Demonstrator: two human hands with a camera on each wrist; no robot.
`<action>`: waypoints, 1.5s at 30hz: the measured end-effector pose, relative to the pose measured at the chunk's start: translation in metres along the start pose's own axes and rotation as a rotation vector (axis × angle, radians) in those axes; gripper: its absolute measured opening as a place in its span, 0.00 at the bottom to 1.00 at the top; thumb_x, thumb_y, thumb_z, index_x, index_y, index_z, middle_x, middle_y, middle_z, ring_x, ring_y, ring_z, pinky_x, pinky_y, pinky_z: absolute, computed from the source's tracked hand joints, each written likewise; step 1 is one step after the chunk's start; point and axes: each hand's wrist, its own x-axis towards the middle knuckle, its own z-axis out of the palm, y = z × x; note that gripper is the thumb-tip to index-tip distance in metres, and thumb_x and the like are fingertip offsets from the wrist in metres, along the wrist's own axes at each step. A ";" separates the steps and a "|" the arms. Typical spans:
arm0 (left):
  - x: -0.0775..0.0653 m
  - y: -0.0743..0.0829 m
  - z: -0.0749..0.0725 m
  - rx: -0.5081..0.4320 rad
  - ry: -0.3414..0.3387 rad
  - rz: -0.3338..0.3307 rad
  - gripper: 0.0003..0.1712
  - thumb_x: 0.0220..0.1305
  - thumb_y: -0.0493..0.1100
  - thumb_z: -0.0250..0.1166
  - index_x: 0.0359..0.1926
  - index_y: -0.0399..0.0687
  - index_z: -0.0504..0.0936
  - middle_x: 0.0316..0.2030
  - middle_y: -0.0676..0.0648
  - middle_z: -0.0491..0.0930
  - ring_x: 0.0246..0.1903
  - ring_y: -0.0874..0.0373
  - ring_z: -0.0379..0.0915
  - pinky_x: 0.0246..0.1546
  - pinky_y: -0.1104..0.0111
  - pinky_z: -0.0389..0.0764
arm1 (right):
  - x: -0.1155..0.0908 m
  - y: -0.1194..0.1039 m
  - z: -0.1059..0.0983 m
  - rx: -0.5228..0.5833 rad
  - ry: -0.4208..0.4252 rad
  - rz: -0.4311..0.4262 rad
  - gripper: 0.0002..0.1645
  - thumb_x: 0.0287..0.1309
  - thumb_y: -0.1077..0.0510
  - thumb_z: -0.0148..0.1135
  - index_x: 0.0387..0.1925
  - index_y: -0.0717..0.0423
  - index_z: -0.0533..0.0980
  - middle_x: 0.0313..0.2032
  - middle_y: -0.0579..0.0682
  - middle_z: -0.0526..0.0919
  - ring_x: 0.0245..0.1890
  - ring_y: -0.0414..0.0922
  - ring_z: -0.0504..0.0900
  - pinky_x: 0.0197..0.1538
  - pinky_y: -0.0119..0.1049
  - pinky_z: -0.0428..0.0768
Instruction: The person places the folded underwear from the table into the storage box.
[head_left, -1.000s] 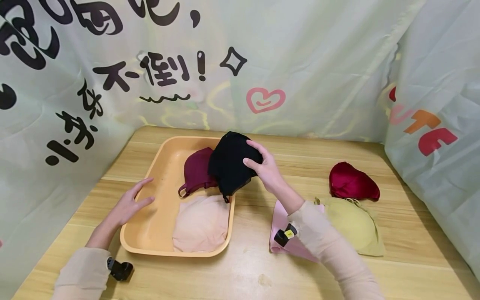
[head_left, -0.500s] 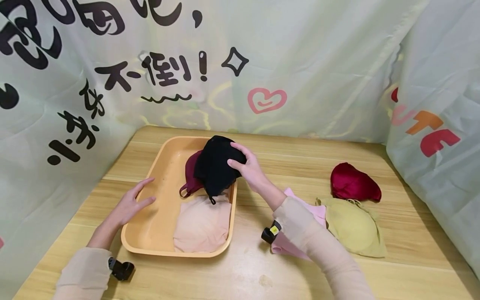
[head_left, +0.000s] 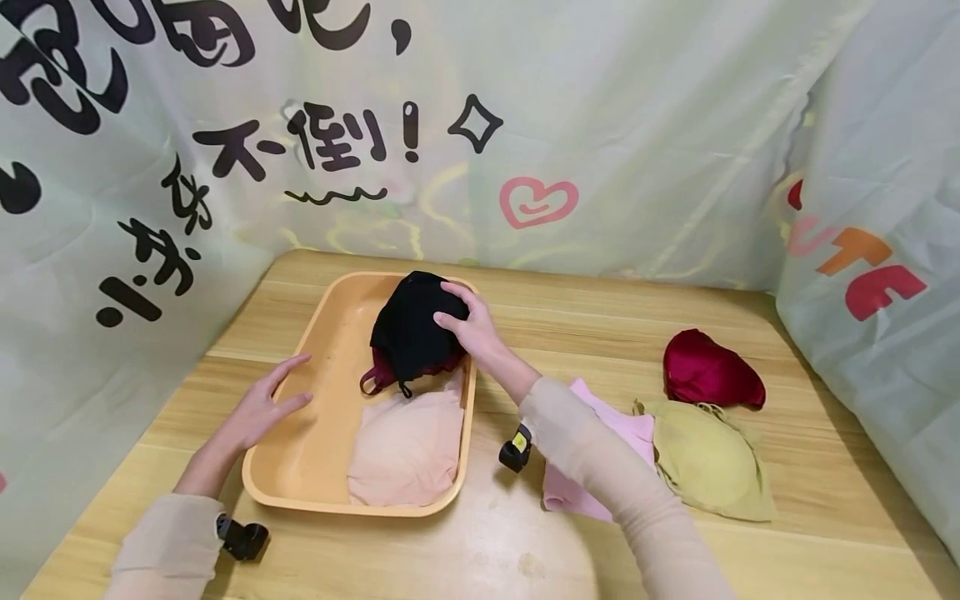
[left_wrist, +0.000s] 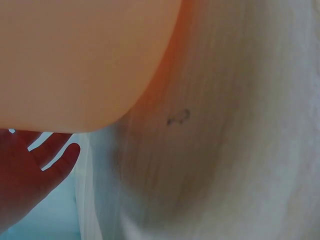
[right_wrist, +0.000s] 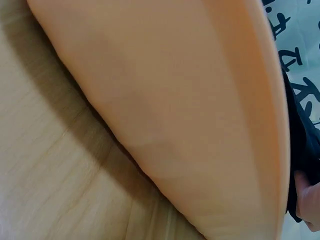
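My right hand point(head_left: 471, 323) holds a folded black bra point(head_left: 411, 325) by its right side, thumb and fingers on the cup. It lies over a maroon bra point(head_left: 382, 372) in the far right part of the orange tray point(head_left: 303, 454), leaving only the maroon bra's lower edge and a strap loop showing. In front of them, inside the tray, lies a pale pink bra point(head_left: 405, 457). My left hand point(head_left: 258, 407) is at the tray's left rim with fingers spread; the left wrist view shows its fingers point(left_wrist: 64, 162) beside the tray's outer wall.
Right of the tray on the wooden table point(head_left: 525, 533) are a pink garment point(head_left: 573, 492), partly behind my right sleeve, a yellow-green bra point(head_left: 712, 458) and a shiny red bra point(head_left: 708, 367). Printed curtains point(head_left: 637, 150) close off the back and sides.
My right hand has moved left and slightly down with the black bra, bringing it over the maroon one and further into the tray. My left hand has stayed at the rim.
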 end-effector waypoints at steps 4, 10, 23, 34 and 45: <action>0.002 0.001 0.002 0.001 -0.003 0.008 0.36 0.60 0.40 0.60 0.66 0.37 0.56 0.64 0.27 0.52 0.64 0.32 0.44 0.59 0.40 0.50 | 0.003 0.004 0.002 0.026 0.006 0.025 0.30 0.56 0.69 0.56 0.61 0.55 0.65 0.64 0.53 0.61 0.63 0.49 0.61 0.63 0.43 0.63; 0.003 0.002 0.003 -0.008 -0.010 0.015 0.36 0.60 0.40 0.60 0.66 0.37 0.56 0.65 0.28 0.52 0.64 0.32 0.43 0.59 0.40 0.50 | 0.007 0.010 0.003 -0.037 0.020 0.011 0.30 0.54 0.70 0.58 0.60 0.58 0.67 0.63 0.55 0.62 0.64 0.49 0.59 0.64 0.43 0.60; 0.000 0.003 -0.003 0.000 -0.001 0.008 0.37 0.60 0.40 0.59 0.67 0.38 0.55 0.65 0.27 0.49 0.64 0.30 0.41 0.58 0.38 0.48 | 0.022 0.008 0.009 -0.423 -0.040 -0.122 0.28 0.54 0.63 0.61 0.58 0.58 0.69 0.61 0.61 0.60 0.62 0.52 0.59 0.64 0.43 0.60; -0.001 0.001 0.000 0.003 -0.010 -0.011 0.36 0.61 0.40 0.59 0.67 0.38 0.55 0.65 0.27 0.49 0.64 0.30 0.42 0.58 0.39 0.51 | 0.011 0.008 0.011 -0.966 0.006 -0.160 0.30 0.60 0.44 0.55 0.62 0.48 0.65 0.59 0.56 0.64 0.52 0.55 0.71 0.55 0.53 0.60; 0.000 0.002 0.000 0.024 -0.017 -0.029 0.36 0.61 0.41 0.59 0.67 0.39 0.55 0.65 0.27 0.51 0.63 0.32 0.46 0.57 0.41 0.55 | 0.014 0.017 -0.009 -0.903 -0.070 -0.121 0.33 0.61 0.41 0.51 0.64 0.49 0.63 0.59 0.55 0.66 0.57 0.54 0.64 0.58 0.53 0.60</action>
